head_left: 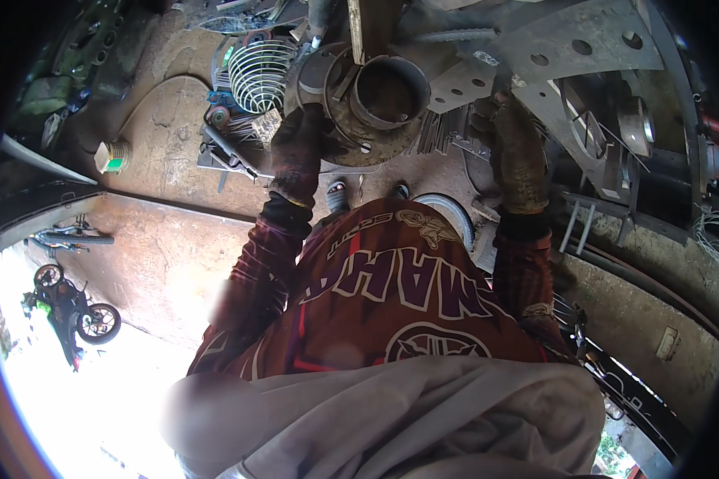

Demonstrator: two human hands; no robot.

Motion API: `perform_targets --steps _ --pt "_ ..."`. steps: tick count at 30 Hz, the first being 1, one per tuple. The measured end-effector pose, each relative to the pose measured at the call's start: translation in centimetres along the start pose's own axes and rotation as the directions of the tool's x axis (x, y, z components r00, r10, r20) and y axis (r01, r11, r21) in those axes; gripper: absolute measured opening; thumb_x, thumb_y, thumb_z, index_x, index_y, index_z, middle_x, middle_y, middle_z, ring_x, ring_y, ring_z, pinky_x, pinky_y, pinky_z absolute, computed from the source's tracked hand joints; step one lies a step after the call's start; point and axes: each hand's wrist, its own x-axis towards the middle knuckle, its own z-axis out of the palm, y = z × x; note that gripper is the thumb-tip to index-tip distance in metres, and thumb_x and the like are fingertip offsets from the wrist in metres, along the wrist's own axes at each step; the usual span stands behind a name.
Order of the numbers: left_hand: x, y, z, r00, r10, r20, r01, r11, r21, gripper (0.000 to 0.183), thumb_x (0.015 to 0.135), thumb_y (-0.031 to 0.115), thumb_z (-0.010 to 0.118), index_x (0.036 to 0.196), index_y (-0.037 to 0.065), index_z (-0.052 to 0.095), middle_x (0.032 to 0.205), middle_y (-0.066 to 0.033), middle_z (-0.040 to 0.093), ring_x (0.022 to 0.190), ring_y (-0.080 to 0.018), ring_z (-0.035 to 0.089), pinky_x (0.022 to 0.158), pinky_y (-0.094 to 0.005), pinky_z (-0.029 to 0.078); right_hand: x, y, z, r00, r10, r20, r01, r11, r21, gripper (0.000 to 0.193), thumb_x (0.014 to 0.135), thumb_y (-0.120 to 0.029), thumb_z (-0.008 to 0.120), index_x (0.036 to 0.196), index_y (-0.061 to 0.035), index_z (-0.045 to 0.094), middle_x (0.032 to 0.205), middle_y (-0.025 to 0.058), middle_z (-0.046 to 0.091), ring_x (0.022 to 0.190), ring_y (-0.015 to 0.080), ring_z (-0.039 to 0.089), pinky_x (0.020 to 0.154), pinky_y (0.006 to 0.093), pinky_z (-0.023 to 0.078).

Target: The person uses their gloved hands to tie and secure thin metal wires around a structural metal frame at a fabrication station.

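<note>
In front of me sits a round metal plate (385, 148) with a short, wide metal cylinder (390, 92) standing on it. My left hand (295, 152), in a dark dirty glove, is closed at the plate's left edge, thumb and fingers bent about the rim. On the right, my right hand (515, 152), also gloved, is raised beside a grey metal sheet with round holes (455, 84). Its fingers are curled, and shadow hides what they hold. An upright wooden stick (355, 32) stands just behind the cylinder.
A coiled wire cage (260, 76) lies to the left, near assorted tools. Thin metal rods (434, 132) lie between my hands. A larger holed metal plate (571, 44) leans at the right. A tyre (447, 211) is by my feet; a motorcycle (68, 311) stands outside, lower left.
</note>
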Motion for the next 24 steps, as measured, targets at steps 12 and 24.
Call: perform_targets --steps 12,24 --pt "0.6 -0.5 1.2 0.964 0.150 0.217 -0.260 0.685 0.680 0.039 0.096 0.027 0.061 0.125 0.001 0.059 0.092 -0.0191 0.072 0.086 -0.0308 0.073 0.074 -0.0401 0.057 -2.2 0.8 -2.9 0.995 0.000 -0.102 -0.002 1.000 -0.023 0.044 0.100 -0.027 0.061 0.135 -0.0010 0.053 0.106 0.0076 0.066 0.088 0.0153 0.066 0.081 0.0323 0.055" --pt "4.2 -4.2 -2.6 0.857 0.283 0.430 -0.514 0.438 0.737 0.049 0.095 0.016 0.062 0.141 0.005 0.048 0.096 -0.0123 0.070 0.082 -0.0179 0.071 0.070 -0.0319 0.058 -4.2 3.3 -7.0 0.983 -0.177 -0.043 0.172 0.980 -0.105 0.043 0.100 -0.022 0.062 0.134 0.0023 0.053 0.112 0.0109 0.067 0.091 0.0175 0.069 0.081 0.0332 0.058"
